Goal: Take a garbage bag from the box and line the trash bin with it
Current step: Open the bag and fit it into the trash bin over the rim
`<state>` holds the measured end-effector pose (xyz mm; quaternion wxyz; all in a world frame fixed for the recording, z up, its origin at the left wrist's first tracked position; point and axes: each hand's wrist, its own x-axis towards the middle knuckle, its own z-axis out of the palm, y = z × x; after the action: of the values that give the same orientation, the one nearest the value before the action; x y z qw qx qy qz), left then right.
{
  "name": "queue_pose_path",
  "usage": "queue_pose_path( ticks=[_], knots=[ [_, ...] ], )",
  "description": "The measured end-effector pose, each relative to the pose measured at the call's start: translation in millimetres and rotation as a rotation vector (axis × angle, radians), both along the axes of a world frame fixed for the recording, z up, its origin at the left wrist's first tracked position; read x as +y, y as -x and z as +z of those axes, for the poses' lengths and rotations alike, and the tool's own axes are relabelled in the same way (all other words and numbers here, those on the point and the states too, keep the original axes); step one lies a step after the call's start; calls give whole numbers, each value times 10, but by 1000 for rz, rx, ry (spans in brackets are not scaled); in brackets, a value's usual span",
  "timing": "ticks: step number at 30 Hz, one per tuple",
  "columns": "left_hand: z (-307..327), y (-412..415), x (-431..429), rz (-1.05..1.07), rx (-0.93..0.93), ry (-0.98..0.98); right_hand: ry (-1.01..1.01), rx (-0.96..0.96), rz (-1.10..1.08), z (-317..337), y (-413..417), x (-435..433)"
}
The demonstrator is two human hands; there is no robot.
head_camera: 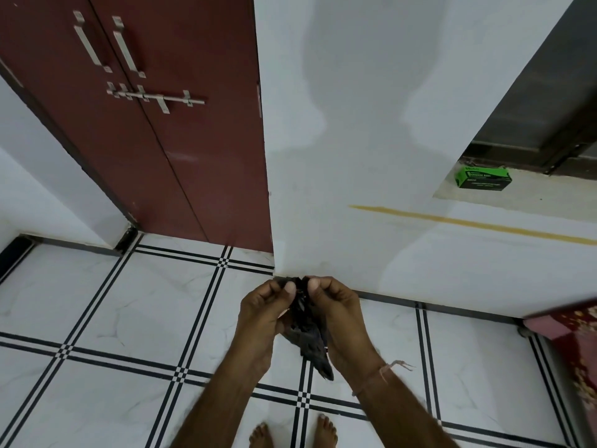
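- While the person stands barefoot on the tiled floor (pixel 97 318), both hands are raised in front of the body, close to the outer corner of the white wall (pixel 355 156).
- The left hand (pixel 265 315) has thumb and fingers pinched together on the upper edge of the garbage bag (pixel 307 334).
- The right hand (pixel 339 315) is likewise pinched shut on the same upper edge, just beside the left hand; the two thumbs nearly touch.
- The garbage bag is dark, crumpled and still bunched; its lower part hangs between the wrists and ends in a point above the floor.
- A thin thread bracelet (pixel 384 373) sits on the right wrist, with loose ends sticking out.
- The box (pixel 483 177), green and black, lies on a ledge (pixel 533 195) in the wall opening, near the ledge's left end and well apart from the hands.
- A dark red double door (pixel 181 140) with metal handles and a sliding bolt stands left of the wall corner.
- A red patterned cloth (pixel 578 344) shows at the right edge of the floor.
- Two bare feet (pixel 261 436) are visible at the bottom, below the forearms.
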<state>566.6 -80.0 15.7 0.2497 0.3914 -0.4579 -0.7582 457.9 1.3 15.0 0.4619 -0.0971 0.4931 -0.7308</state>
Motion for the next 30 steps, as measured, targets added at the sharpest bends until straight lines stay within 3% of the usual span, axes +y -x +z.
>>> queue_pose_path(
  ticks=[3,8,10,14,16,18,21,26,30],
  knots=[
    [-87,-23,-51,94,39,-84,-64,-92,-122,-102,133,-11],
    [-217,-99,-146,301,-7,-112,-323,27,-328,-251,406,-29],
    [-272,-89,-108,342,-124,37,-377,96,-365,-279,424,-75],
    [-339,-111,-101,257,-420,640,-397,259,-367,-304,397,-138],
    [-345,-190,-146,212,-441,759,-381,413,-324,-256,403,-129],
    [-358,-277,-213,172,-414,711,-303,545,-211,-186,451,-87],
    [-280,-234,-310,39,-264,469,-147,607,77,-52,564,-24],
    [16,118,-290,-599,-230,459,-41,571,334,141,763,-66],
    [95,173,-149,-548,-53,289,-52,579,368,201,974,-172]
  ],
)
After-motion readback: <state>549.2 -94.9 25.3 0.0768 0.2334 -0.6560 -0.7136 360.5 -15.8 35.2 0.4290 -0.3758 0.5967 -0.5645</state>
